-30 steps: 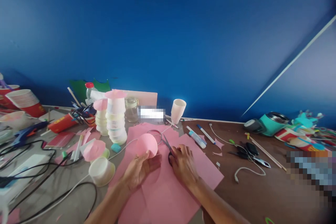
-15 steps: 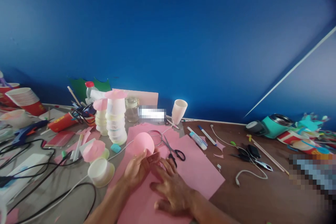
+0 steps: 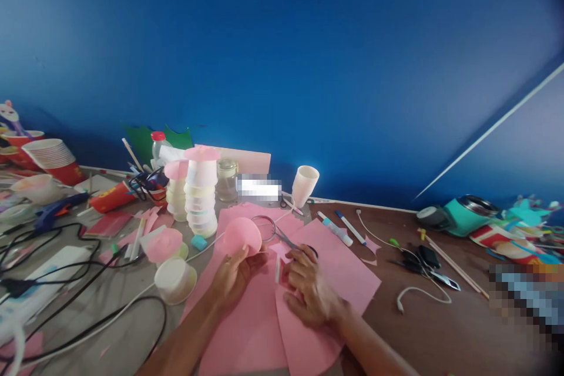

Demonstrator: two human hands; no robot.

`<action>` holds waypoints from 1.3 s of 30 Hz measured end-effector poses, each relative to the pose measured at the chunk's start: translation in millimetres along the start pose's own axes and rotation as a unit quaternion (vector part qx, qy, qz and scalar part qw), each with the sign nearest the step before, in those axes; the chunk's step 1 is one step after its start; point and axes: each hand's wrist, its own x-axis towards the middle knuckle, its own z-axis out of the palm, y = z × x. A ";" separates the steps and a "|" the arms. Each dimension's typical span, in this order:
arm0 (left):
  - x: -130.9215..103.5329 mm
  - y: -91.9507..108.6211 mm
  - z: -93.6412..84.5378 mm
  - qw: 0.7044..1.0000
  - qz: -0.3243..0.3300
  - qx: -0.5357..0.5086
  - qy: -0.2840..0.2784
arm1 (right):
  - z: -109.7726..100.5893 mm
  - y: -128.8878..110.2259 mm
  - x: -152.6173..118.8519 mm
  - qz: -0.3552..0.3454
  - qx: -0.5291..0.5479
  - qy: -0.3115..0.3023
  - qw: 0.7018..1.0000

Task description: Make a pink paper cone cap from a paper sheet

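Pink paper disc in the left fingers, scissors close under the right hand

The left hand [image 3: 231, 282] grasps a thin pink paper disc [image 3: 242, 236] by its near edge, thumb on top; the disc is raised and tilted above large flat pink paper sheets [image 3: 247, 329], in the near middle of the scene. The right hand [image 3: 308, 294] lies low over the right-hand sheet with its fingers curled; whether it grasps anything cannot be told, though a narrow pale strip [image 3: 278, 268] shows just beside its fingertips. Metal scissors with black handles [image 3: 289, 242] lie at the far side of that hand, their handles partly hidden by it.

The likeliest trouble is a crease or tear in the disc, since only its edge is pinched and the paper looks thin. A hard squeeze or a knock against the sheets could cause it. The scissors could be nudged, or nick a finger, if the right hand swept to the far side without care. The loose sheets could slide under a dragging forearm. To the left, a white paper tub [image 3: 171, 280] stands near the left forearm, and beyond it a tall tower of stacked pale cups [image 3: 201, 200] might topple from a stray elbow or a tugged white cable [image 3: 205, 251].
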 end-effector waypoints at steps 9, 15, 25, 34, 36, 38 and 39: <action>5.7 -4.4 -8.5 1.000 0.026 -0.001 0.010 | 7.6 -11.6 7.1 0.084 -0.058 -0.099 0.990; 6.7 -4.2 -7.4 1.000 0.023 -0.005 0.011 | 26.0 -19.4 8.8 0.116 -0.146 -0.150 0.971; 9.3 -0.2 -10.6 0.997 0.072 0.014 0.022 | 22.9 -18.4 2.8 0.050 -0.021 0.064 0.996; 13.3 -9.7 -12.5 0.990 0.096 0.094 0.040 | 10.0 -22.2 -7.5 0.122 0.125 0.289 0.941; 9.8 -10.7 -9.8 0.990 0.077 0.119 0.015 | 7.9 -22.4 -7.8 0.113 0.146 0.300 0.936; 6.1 -9.8 -5.5 0.989 0.060 0.137 -0.002 | 6.7 -22.3 -6.3 0.096 0.154 0.301 0.936; 4.5 -8.9 -3.4 0.988 0.050 0.147 -0.011 | 6.7 -22.1 -5.2 0.099 0.158 0.293 0.938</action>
